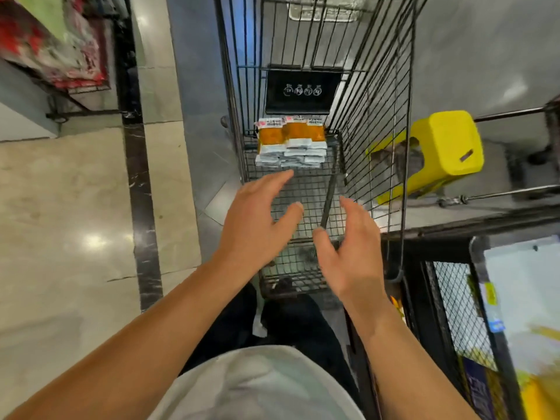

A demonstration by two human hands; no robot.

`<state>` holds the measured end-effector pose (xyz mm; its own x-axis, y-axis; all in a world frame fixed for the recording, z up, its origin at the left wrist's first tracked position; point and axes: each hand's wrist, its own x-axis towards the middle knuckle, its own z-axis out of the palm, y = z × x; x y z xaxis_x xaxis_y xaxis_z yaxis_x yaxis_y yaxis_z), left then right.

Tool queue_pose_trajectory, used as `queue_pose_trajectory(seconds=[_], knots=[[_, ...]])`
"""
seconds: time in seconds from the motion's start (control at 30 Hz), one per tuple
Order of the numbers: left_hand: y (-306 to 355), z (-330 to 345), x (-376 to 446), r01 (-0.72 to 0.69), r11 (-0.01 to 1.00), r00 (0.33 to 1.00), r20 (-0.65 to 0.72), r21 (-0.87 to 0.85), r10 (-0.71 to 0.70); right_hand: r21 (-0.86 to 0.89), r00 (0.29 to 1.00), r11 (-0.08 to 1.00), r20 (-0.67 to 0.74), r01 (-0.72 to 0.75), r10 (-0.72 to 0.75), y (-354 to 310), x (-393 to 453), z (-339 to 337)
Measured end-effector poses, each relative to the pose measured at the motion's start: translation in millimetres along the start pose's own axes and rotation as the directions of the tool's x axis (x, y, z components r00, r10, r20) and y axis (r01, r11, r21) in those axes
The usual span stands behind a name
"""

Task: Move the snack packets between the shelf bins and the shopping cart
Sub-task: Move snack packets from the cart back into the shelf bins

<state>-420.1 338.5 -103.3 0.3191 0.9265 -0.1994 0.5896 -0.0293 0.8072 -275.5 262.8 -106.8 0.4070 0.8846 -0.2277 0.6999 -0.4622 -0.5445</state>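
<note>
Over wire-mesh cart point(375, 122) | left hand point(257, 216), right hand point(351, 253) spread, empty; flat orange-white packets point(291, 140) stacked

We see the snack packets point(291, 140), orange with white ends, lying flat in a neat stack of several layers on the wire floor of the black shopping cart point(375, 116), toward its far end, below a black placard.

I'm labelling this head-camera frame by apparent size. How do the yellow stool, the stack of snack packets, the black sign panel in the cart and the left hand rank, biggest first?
1. Yellow stool
2. Left hand, though nearness to the camera inflates it
3. and 4. Stack of snack packets and black sign panel: too alike to rank.
</note>
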Motion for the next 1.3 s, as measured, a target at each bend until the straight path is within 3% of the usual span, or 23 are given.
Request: queue_pose_trajectory(seconds=[0.3, 0.43, 0.6, 0.83, 1.0, 1.13, 1.2, 1.3], knots=[[-14, 20, 86, 0.127, 0.988, 0.991, -0.038, -0.089, -0.131, 0.077, 0.995, 0.996, 0.075, 0.054, -0.06, 3, 113, 8], [-33, 52, 127, 0.225, 0.97, 0.972, -0.055, -0.088, -0.23, 0.141, 0.978, 0.986, 0.202, -0.084, 0.054, 31, 187, 33], [-71, 103, 183, 0.396, 0.915, 0.914, -0.059, -0.081, -0.401, 0.022, 0.935, 0.984, 0.315, -0.177, 0.162, 81, 288, 83], [-125, 161, 270, 0.508, 0.822, 0.815, -0.164, -0.257, -0.555, -0.099, 0.912, 0.989, 0.385, -0.11, 0.14, 110, 396, 148], [-172, 188, 321, 0.577, 0.81, 0.772, -0.253, -0.102, -0.582, -0.033, 0.875, 0.954, 0.388, -0.299, 0.288, 102, 443, 195], [-190, 197, 344, 0.596, 0.79, 0.749, -0.255, -0.142, -0.611, 0.036, 0.808, 0.883, 0.423, -0.468, 0.41, 102, 462, 215], [-198, 199, 353, 0.622, 0.772, 0.732, -0.256, -0.13, -0.632, 0.055, 0.773, 0.859, 0.468, -0.509, 0.428, 103, 466, 214], [-208, 200, 362, 0.64, 0.762, 0.721, -0.264, -0.102, -0.641, 0.109, 0.781, 0.856, 0.481, -0.506, 0.4, 108, 464, 210]])
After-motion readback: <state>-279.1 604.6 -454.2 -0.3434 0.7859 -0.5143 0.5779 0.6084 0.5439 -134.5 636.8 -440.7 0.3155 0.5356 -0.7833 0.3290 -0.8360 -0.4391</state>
